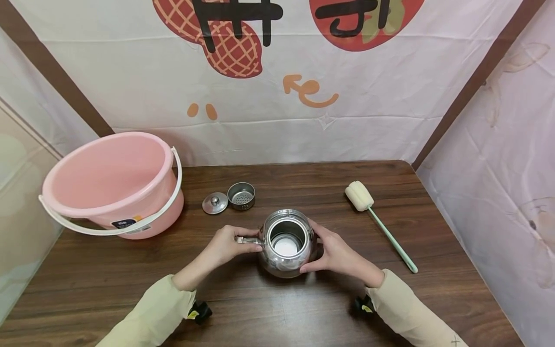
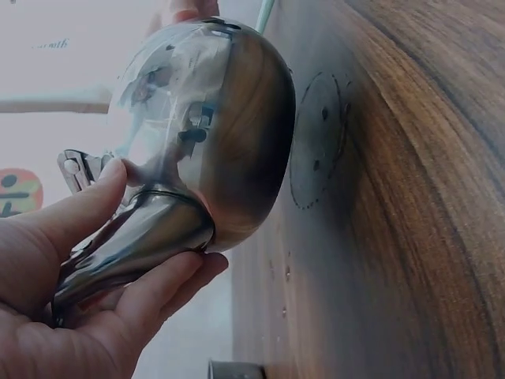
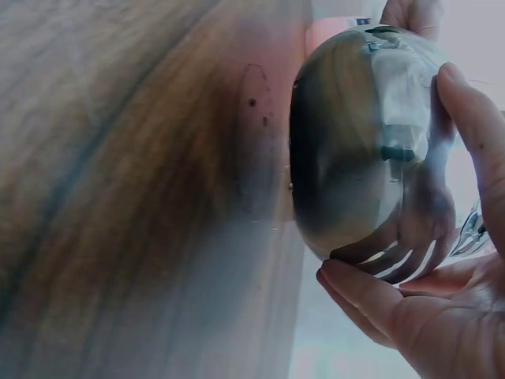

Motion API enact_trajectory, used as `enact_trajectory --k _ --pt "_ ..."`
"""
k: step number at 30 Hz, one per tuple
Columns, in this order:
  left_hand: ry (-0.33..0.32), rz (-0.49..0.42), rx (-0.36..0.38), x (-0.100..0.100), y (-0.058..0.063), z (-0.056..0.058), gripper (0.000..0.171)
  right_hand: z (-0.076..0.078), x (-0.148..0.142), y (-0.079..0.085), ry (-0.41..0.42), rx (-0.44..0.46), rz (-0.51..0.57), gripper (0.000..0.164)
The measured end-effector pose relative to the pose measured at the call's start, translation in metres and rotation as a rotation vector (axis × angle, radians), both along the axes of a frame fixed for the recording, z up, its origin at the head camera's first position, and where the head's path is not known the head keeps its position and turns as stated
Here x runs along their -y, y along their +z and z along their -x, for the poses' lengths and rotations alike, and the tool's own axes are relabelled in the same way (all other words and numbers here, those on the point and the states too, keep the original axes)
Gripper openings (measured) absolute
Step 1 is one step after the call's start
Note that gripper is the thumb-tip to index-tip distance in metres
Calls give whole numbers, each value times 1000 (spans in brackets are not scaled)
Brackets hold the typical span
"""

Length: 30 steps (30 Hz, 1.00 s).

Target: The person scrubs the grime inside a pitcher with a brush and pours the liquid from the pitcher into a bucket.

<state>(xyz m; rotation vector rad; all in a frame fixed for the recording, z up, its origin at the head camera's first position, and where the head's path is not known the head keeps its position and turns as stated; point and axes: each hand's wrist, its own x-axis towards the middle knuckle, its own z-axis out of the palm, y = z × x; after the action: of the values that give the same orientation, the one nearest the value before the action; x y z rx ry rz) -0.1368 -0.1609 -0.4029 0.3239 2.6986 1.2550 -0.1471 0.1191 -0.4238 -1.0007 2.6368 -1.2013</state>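
Observation:
A shiny stainless steel teapot (image 1: 284,267) without its lid is held between both hands, its round mouth facing up toward the head camera. My left hand (image 1: 230,245) grips the spout (image 2: 150,237), thumb on one side and fingers on the other. Around the opposite side of the round body curls my right hand (image 1: 336,253), thumb and fingers spread apart on the metal. In both wrist views the teapot's base is a little off the table, beside a wet ring mark (image 2: 319,142). A small lid (image 1: 215,203) and a perforated strainer (image 1: 241,195) lie behind it, to the left.
A pink bucket (image 1: 173,212) with a white handle stands at the back left of the wooden table (image 1: 277,318). To the right lies a sponge brush (image 1: 360,196) with a long green handle. A printed cloth (image 1: 277,140) hangs along the back.

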Motion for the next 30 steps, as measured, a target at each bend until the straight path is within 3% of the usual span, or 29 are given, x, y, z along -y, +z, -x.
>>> enact_trajectory --k 7,12,18,25,30 --pt "-5 11 -6 4 7 2 41 3 2 14 -33 -34 -74 108" --pt "-5 -9 -1 8 16 5 43 8 5 24 -19 -29 -35 106" --pt "-11 -62 32 12 30 9 46 14 10 38 2 76 42 106" --pt "-26 -67 15 16 48 14 41 19 15 52 -25 -28 -29 108" --pt "-8 -27 -12 19 63 17 38 23 19 64 -31 29 -3 109"
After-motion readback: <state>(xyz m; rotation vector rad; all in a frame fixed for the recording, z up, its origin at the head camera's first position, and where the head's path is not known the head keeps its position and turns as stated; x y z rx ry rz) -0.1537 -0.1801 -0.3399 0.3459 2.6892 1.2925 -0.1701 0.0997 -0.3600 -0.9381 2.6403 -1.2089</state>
